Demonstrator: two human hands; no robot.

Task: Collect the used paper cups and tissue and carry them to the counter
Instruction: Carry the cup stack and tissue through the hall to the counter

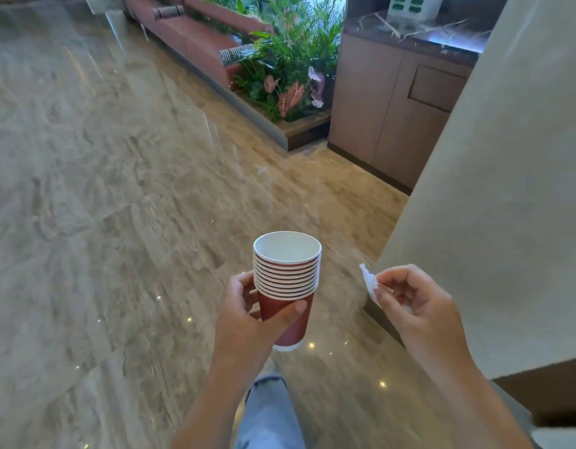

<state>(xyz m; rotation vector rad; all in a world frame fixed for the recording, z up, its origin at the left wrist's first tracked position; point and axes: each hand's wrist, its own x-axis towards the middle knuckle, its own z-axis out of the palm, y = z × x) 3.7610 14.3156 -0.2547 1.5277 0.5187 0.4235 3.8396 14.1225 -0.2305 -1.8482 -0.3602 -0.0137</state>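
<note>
Paper cups (286, 286), nested, light, crushable: gripped low by left hand (244, 307); limp tissue (370, 282), three o'clock, pinched by right hand (413, 298).

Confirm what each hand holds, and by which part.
Left hand grips the stack of nested red paper cups around its body, below the rims; right hand pinches the crumpled white tissue by one edge.

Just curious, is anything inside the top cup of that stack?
The top paper cup shows only bare white walls; its bottom is hidden by the near rim. Cups nested beneath are covered.
</note>
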